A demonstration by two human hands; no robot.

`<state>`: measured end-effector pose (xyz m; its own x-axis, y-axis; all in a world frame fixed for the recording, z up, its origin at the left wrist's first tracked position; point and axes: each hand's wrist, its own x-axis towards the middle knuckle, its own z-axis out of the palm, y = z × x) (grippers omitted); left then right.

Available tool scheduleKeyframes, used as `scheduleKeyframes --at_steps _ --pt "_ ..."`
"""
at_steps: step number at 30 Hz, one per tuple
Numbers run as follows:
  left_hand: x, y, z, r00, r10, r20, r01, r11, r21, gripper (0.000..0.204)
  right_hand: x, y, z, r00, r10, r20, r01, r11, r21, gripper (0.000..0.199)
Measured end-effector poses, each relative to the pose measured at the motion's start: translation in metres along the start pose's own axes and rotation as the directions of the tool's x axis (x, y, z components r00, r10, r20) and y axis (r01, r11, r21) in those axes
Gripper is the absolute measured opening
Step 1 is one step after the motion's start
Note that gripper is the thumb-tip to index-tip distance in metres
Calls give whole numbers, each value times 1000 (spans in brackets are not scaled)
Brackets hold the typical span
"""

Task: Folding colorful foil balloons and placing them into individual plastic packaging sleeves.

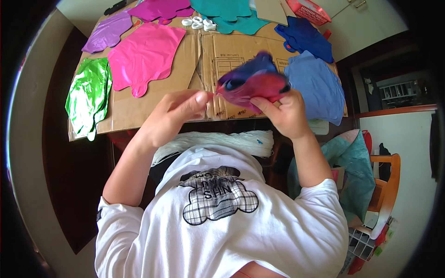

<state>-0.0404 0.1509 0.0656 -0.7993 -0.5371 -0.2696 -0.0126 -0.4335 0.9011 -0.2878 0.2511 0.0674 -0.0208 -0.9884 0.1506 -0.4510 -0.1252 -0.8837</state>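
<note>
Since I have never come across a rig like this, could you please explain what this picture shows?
There is no machine here, only a person's two bare hands. The picture comes from the left of two wide fisheye cameras worn on the head, looking down, so straight edges bend.

A flat brown cardboard sheet carries a glossy pink foil piece, a shiny green foil piece, a light-blue flat piece and small white coils, among others.

The right hand holds a blurred blue and pinkish-red shiny piece. The left hand is at its narrow end; its grip is unclear.
</note>
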Motion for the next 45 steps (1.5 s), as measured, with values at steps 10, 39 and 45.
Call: scheduleKeyframes --at_steps 10,39,45 --pt "11 -25 11 986 147 -78 -131 975 181 23 -11 19 26 933 200 299 -343 746 571 25" --pt "10 -21 11 997 77 -12 -78 975 -208 11 -16 -5 6 917 -383 112 385 923 8 33" --pt "15 -21 8 994 -32 101 67 929 -364 38 -12 15 19 838 -542 -64 493 802 -338 26"
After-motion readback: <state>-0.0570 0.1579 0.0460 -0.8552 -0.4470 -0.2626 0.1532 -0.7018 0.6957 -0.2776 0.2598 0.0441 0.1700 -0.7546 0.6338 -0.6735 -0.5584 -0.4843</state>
